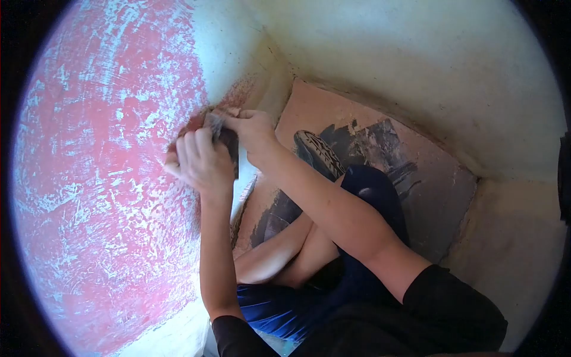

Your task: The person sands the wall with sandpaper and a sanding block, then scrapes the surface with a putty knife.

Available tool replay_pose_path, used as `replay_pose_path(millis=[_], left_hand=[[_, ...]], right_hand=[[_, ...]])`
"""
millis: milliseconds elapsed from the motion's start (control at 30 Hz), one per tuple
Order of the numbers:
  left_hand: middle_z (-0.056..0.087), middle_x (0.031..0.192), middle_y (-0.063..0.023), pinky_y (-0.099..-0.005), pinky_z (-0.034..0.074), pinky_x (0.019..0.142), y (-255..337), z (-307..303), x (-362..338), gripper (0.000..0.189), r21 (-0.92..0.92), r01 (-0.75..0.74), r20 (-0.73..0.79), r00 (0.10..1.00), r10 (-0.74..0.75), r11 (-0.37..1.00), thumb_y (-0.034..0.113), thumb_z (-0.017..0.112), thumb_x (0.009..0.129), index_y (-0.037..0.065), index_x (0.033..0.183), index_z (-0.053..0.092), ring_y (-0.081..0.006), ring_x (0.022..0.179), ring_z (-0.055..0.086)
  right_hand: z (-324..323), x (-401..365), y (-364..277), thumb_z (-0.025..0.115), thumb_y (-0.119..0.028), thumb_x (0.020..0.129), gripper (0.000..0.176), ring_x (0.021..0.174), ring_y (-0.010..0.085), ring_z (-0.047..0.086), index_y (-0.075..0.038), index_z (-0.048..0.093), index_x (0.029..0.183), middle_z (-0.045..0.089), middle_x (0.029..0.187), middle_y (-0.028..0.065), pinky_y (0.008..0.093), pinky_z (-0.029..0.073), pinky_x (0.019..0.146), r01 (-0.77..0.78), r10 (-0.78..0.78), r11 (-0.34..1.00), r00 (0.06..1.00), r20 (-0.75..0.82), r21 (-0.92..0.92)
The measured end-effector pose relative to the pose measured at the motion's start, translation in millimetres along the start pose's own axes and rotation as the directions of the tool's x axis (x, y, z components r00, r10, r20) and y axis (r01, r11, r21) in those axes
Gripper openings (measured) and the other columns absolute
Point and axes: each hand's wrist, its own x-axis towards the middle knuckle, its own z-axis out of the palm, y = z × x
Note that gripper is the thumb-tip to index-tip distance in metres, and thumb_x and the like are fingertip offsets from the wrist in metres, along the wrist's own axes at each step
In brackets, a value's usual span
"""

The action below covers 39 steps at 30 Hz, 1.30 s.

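My left hand (205, 159) is held against the patchy pink-and-white wall (113, 196), its fingers curled round a dark flat plate (234, 153), like a putty knife blade. Just to the right, my right hand (254, 131) pinches a small grey scraper (214, 124) between thumb and fingers. The two tools meet or overlap; exactly where they touch is hidden. Reddish-brown paste (195, 122) shows around the fingers and tools, and more is smeared on the wall behind them.
A bare pale wall (416, 71) meets the coated one at a corner. Below lies a reddish floor (321, 101) with dark grey stains. My bent legs and a patterned sandal (320, 152) take up the space beneath my arms.
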Motion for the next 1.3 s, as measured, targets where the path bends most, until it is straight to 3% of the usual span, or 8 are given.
replay_pose_path(millis=[233,333,433,567,867,933,1033,1300], left_hand=[[0.051,0.079,-0.0019,-0.0389,0.041,0.082,57.1,77.8,68.4,0.005,-0.161,-0.146,-0.111,0.985,0.129,0.976,0.013,0.059,0.085,0.015,0.084,0.055,-0.0201,0.082,0.057],[0.062,0.085,-0.0031,-0.0429,0.04,0.082,63.9,83.6,77.6,0.009,-0.2,-0.136,-0.001,0.99,0.139,0.97,0.008,0.061,0.08,0.013,0.088,0.061,-0.0232,0.089,0.062],[0.063,0.084,-0.0032,-0.0424,0.04,0.083,49.9,67.6,68.7,0.01,-0.183,-0.13,-0.007,0.991,0.131,0.974,0.007,0.061,0.08,0.014,0.088,0.062,-0.0232,0.086,0.063],[0.054,0.077,-0.0007,-0.0408,0.039,0.081,7.5,9.7,21.2,0.01,-0.124,-0.055,-0.042,0.998,0.05,0.991,0.008,0.062,0.078,0.016,0.08,0.058,-0.0207,0.079,0.058],[0.051,0.077,-0.0022,-0.0405,0.039,0.079,35.2,53.1,57.6,0.01,-0.136,-0.088,-0.139,0.988,0.069,0.987,0.014,0.063,0.082,0.015,0.08,0.054,-0.0211,0.08,0.057],[0.064,0.088,-0.0042,-0.0429,0.041,0.086,59.6,78.0,76.6,0.009,-0.284,-0.066,-0.075,0.996,0.046,0.956,0.007,0.06,0.081,0.012,0.088,0.061,-0.0236,0.092,0.064],[0.065,0.088,-0.0045,-0.0433,0.041,0.086,71.5,89.6,85.9,0.008,-0.22,-0.068,0.0,0.998,0.07,0.973,0.008,0.06,0.082,0.013,0.089,0.062,-0.0237,0.093,0.064],[0.055,0.076,0.0001,-0.0399,0.04,0.082,9.4,14.0,6.5,0.013,-0.11,-0.01,-0.052,0.999,0.004,0.994,0.005,0.062,0.079,0.017,0.08,0.057,-0.0192,0.077,0.059]], right_hand=[[-32.4,92.6,-38.4,0.083,-0.01,0.085,0.016,0.079,0.0167,0.065,-0.002,0.07,0.081,0.072,0.087,0.007,0.0361,0.054,0.069,0.227,-0.299,0.906,0.94,-0.162,-0.356],[-39.6,106.7,-37.4,0.083,-0.011,0.085,0.016,0.082,0.0171,0.065,-0.001,0.07,0.084,0.072,0.09,0.0089,0.0361,0.054,0.07,0.483,-0.483,0.876,0.875,-0.04,0.004],[-36.9,88.2,-42.0,0.082,-0.011,0.086,0.016,0.085,0.0172,0.064,0.0,0.07,0.088,0.072,0.092,0.0091,0.0354,0.053,0.072,0.156,-0.162,0.965,0.987,0.011,0.21],[-10.1,15.0,-12.4,0.077,-0.018,0.094,0.019,0.078,0.0126,0.066,0.0,0.075,0.098,0.071,0.089,0.0039,0.0292,0.053,0.07,0.066,-0.095,0.921,0.994,-0.056,-0.385],[-10.5,60.1,-37.1,0.09,-0.018,0.082,0.027,0.07,0.0143,0.061,-0.006,0.068,0.073,0.067,0.076,0.0033,0.035,0.051,0.064,0.194,-0.236,0.959,0.95,-0.204,-0.207],[-34.6,100.8,-58.5,0.09,-0.018,0.08,0.026,0.079,0.017,0.065,-0.004,0.068,0.082,0.071,0.085,0.0067,0.0368,0.053,0.067,0.26,-0.418,0.657,0.907,-0.055,-0.707],[-59.6,152.1,-40.8,0.089,-0.019,0.081,0.03,0.087,0.0189,0.067,-0.001,0.069,0.094,0.073,0.093,0.0094,0.038,0.055,0.071,0.156,-0.14,0.98,0.982,-0.131,0.124],[-9.7,11.5,0.7,0.089,-0.017,0.083,0.026,0.069,0.0101,0.056,-0.004,0.069,0.071,0.067,0.076,0.0019,0.0333,0.049,0.063,0.146,-0.157,0.978,0.985,-0.066,-0.151]])
